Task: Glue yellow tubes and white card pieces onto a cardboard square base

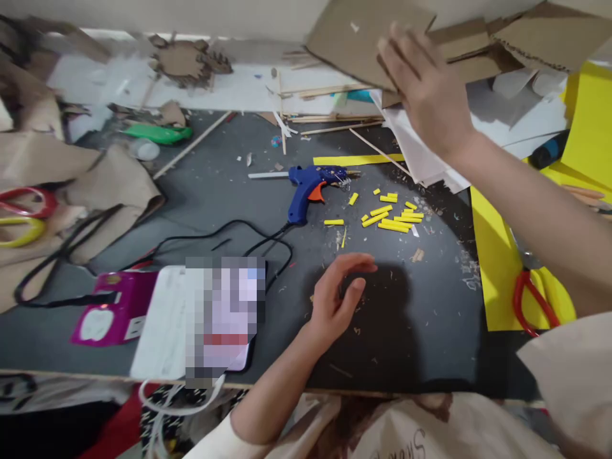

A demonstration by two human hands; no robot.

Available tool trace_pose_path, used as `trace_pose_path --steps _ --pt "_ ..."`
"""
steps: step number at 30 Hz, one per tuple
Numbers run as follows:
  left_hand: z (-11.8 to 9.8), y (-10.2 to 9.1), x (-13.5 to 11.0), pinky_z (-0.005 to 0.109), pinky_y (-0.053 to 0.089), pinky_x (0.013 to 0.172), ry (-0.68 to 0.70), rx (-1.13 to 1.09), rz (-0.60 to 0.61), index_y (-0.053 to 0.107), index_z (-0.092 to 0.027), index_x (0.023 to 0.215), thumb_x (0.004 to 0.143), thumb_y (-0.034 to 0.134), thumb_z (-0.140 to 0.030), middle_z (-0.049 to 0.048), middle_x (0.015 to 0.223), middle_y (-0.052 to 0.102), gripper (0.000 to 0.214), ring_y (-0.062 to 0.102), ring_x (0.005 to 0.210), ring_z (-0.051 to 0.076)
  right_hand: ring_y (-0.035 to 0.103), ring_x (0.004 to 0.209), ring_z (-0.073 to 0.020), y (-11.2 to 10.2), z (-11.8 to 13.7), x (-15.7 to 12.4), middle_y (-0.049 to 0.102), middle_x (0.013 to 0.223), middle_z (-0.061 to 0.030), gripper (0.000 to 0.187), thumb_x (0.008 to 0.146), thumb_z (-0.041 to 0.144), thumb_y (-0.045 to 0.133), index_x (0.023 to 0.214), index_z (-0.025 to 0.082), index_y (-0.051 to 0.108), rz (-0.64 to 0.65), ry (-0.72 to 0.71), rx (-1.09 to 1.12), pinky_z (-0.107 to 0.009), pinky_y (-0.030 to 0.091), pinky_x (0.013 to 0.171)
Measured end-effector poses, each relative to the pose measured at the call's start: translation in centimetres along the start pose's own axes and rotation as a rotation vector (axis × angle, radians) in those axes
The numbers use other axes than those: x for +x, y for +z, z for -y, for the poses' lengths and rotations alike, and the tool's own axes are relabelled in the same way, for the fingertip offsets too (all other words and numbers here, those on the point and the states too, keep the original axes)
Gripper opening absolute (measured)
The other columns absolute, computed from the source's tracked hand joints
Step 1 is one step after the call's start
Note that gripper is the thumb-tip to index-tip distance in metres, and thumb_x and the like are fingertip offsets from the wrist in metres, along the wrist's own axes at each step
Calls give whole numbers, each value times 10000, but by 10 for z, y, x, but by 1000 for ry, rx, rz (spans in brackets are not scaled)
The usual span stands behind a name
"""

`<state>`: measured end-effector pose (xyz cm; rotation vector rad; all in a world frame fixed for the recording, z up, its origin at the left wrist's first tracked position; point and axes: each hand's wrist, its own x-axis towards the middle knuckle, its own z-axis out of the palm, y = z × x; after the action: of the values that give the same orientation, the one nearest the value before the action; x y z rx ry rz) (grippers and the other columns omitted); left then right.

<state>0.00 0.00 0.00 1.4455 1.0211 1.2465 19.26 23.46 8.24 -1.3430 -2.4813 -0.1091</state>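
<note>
My right hand point(425, 95) reaches to the back of the table and grips a flat brown cardboard piece point(366, 41) by its lower right edge. Its fingers lie over the face of the board; the thumb is hidden. My left hand point(337, 296) hovers over the dark tabletop near the front, empty, with fingers curved and the thumb apart. Beyond it lie several short yellow paper rolls point(394, 224). A blue glue gun point(301, 194) with an orange trigger rests on its side, a white glue stick projecting from its rear.
A phone point(239, 319), white power strip point(160, 322) and black cable point(234, 223) occupy the front left. Cardboard scraps point(112, 191) and scissors point(29, 220) lie left. Yellow sheets point(497, 274) and red-handled scissors point(523, 306) are right. Wooden sticks point(329, 121) lie behind.
</note>
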Motion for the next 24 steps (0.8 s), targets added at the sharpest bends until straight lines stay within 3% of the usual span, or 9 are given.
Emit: trace_pose_path --steps 3,6,10,12,15,17,20,22,24 --pt "-5 6 3 307 516 977 -81 -216 32 603 -264 1263 918 589 -386 77 1213 681 366 665 1095 177 360 1442 -227 -10 33 -74 429 1524 -104 474 1013 134 263 1451 142 443 -51 -211 88 -393 399 1153" --pt "-11 11 11 378 546 953 -279 -500 -87 652 -263 1148 809 664 -552 65 1192 698 446 663 1107 230 387 1425 -234 -13 61 -144 522 1457 -124 442 986 115 362 1396 166 520 -42 -372 196 -395 468 1108" --pt "-18 7 25 390 587 839 -598 -567 -300 656 -215 1080 809 638 -526 79 1088 722 414 652 1112 284 381 1431 -206 -6 80 -197 538 1455 -67 490 984 124 383 1440 283 468 29 -322 343 -389 462 1119" --pt "-18 6 27 348 589 790 -641 -518 -360 658 -207 1045 774 689 -452 73 1102 716 366 675 1043 263 340 1456 -189 -1 85 -212 453 1526 -17 584 986 134 384 1510 384 317 -5 -161 501 -427 397 1169" --pt "-16 12 22 292 572 729 -620 -445 -386 648 -208 1036 748 707 -471 59 1112 709 394 683 975 225 354 1455 -211 5 93 -225 306 1609 -10 628 992 268 420 1544 425 163 -61 272 907 -452 411 1152" --pt "-17 19 17 277 553 714 -622 -402 -322 645 -210 1032 738 704 -516 49 1052 715 428 677 947 213 491 1365 -230 8 97 -230 425 1547 -61 578 965 398 483 1508 363 288 -29 549 1228 -431 500 1063" --pt "-21 25 16 294 522 717 -671 -345 -83 663 -194 964 708 729 -543 42 893 703 438 661 889 219 647 1164 -218 11 97 -231 675 1278 -49 393 873 453 630 1226 291 573 -13 849 1508 -382 550 971" --pt "-22 25 22 301 499 728 -603 -323 20 659 -186 895 744 684 -583 37 823 671 425 635 868 217 668 1106 -201 12 94 -231 714 1196 -17 316 825 426 698 1096 282 621 -49 938 1553 -355 550 950" --pt "-22 23 31 281 464 695 -517 -274 31 628 -192 820 806 618 -587 21 766 620 395 590 806 190 674 1080 -196 12 93 -231 721 1176 -4 323 800 427 725 1074 283 630 -56 940 1560 -345 552 930"
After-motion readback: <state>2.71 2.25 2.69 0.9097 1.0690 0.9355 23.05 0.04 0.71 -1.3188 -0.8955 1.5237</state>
